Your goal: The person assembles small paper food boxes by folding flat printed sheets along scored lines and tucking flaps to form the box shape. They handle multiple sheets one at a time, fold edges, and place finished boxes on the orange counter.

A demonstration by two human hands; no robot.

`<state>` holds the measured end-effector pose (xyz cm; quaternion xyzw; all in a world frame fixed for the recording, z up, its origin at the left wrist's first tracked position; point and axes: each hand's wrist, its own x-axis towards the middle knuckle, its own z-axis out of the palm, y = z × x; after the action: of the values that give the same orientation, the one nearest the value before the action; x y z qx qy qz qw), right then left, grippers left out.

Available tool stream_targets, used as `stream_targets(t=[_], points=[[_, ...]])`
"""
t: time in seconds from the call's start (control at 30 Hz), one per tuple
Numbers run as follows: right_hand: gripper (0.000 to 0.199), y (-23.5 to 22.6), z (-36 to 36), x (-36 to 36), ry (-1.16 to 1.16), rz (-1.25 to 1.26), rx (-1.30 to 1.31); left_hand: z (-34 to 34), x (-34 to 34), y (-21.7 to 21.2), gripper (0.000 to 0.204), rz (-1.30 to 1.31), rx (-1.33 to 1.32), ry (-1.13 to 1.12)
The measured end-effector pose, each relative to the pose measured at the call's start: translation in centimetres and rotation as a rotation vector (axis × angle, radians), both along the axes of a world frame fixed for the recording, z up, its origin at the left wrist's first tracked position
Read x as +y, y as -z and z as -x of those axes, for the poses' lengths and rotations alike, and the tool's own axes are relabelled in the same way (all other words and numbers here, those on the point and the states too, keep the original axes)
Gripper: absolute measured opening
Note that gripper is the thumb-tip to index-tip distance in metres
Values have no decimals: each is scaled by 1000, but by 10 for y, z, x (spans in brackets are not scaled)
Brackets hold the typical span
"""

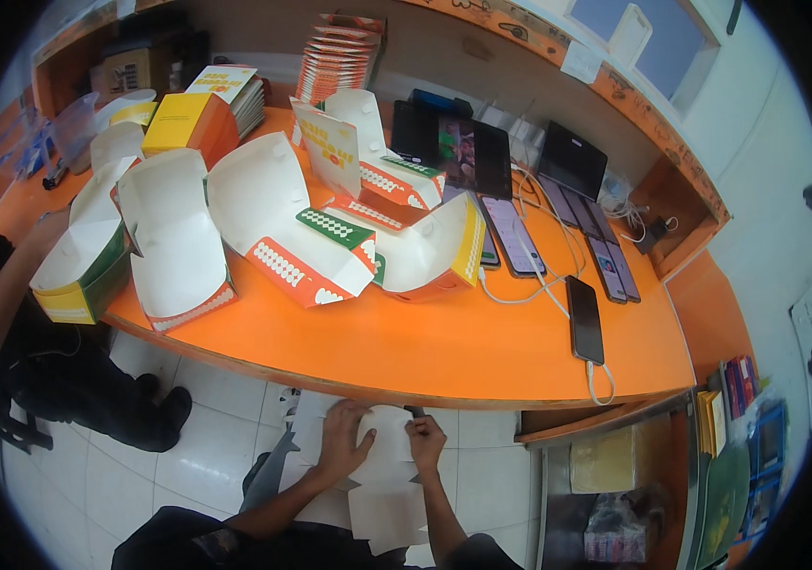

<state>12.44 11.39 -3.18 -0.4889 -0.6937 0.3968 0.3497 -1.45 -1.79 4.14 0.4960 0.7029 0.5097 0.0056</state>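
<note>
White cardboard blank (385, 475), one: located in front of the person's torso, below the near edge of the orange desk (520, 337); long axis roughly from desk edge toward body. Left hand (341, 443): on the blank's upper left part, fingers extended over the card, thumb apart, resting on it rather than grasping, by the look of it. Right hand (427, 441): at the upper right edge, fingers curled in; whether they pinch the card or a small dark item (415, 411) there cannot be told. Key relation: upper panel (393, 443) lies between the two hands, neither clearly nearer; lower panel (387, 518) lies bodyward of both, apart from the fingers. Beyond, on the desk: open boxes (173, 237), left and centre; black phone (585, 318), right, with cable.
</note>
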Motion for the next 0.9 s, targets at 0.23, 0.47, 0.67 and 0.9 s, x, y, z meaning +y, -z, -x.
stream_targets(t=[0.23,0.47,0.67,0.9], points=[[16,-10,-4,5,230,-92,68,13,-5,37,44,727,-1019,552],[30,-55,16,-23,-176,-222,82,13,5,68,46,337,-1367,309],[51,-46,37,-63,-530,-62,-148,21,6,71,48,369,-1500,211],[54,-33,25,-44,-574,129,-93,14,5,54,52,459,-835,122]])
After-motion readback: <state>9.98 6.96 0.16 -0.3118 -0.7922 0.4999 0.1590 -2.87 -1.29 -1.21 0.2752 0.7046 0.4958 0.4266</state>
